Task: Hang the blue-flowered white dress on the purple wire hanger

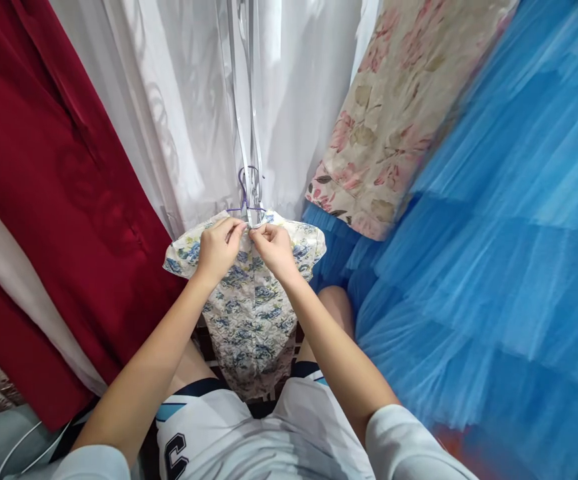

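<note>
A white dress [249,327] with a blue floral print hangs in front of me, between my knees. Its neckline is at a purple wire hanger [245,193]. My left hand [221,247] pinches the top edge of the dress just left of its middle. Close beside it, my right hand [273,248] pinches the same edge on the right. The fingertips are almost touching, and any small fastener between them is hidden. Thin white ribbons [241,113] hang down to the hanger.
Dark red fabric [83,173] hangs on the left and white curtain-like cloth [299,100] behind the dress. To the right hang a pink floral cloth [369,147] and a layered blue tulle skirt [499,267]. A white cable [16,443] lies at lower left.
</note>
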The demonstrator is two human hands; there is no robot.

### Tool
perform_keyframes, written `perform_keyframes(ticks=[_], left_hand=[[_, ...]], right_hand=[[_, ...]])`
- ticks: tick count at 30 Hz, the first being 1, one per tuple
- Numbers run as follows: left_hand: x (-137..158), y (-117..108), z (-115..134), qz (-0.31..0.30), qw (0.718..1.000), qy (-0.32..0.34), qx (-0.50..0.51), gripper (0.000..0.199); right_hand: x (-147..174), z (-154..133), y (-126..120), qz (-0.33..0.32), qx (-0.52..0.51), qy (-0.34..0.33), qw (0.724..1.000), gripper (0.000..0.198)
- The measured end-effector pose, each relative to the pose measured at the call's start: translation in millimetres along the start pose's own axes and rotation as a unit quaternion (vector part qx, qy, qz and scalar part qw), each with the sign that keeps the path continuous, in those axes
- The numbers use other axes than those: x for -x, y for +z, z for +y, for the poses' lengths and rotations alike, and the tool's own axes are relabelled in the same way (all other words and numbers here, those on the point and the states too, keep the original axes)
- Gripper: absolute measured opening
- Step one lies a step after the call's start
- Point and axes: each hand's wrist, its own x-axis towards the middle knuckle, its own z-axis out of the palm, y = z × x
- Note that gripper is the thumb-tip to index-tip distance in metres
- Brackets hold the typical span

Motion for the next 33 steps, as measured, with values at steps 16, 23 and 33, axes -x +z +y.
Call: perform_keyframes(ticks=[16, 23, 33], left_hand=[[113.2, -12.3, -126.7, 0.321, 0.723, -0.511, 0.337, 0.018], [160.9, 49.4, -50.4, 0.223, 0.711, -0.468, 0.475, 0.020], [147.4, 44.8, 40.6, 0.012, 0.894, -0.285, 0.345, 0.019]], right_hand=[[78.6, 55.1, 1.4, 0.016, -0.106, 0.125, 0.986, 0.017], [111.4, 111.5, -71.7, 0.280, -0.089, 0.164, 0.942, 0.019], [138.3, 60.9, -68.8, -0.247, 0.064, 0.114, 0.960, 0.032]])
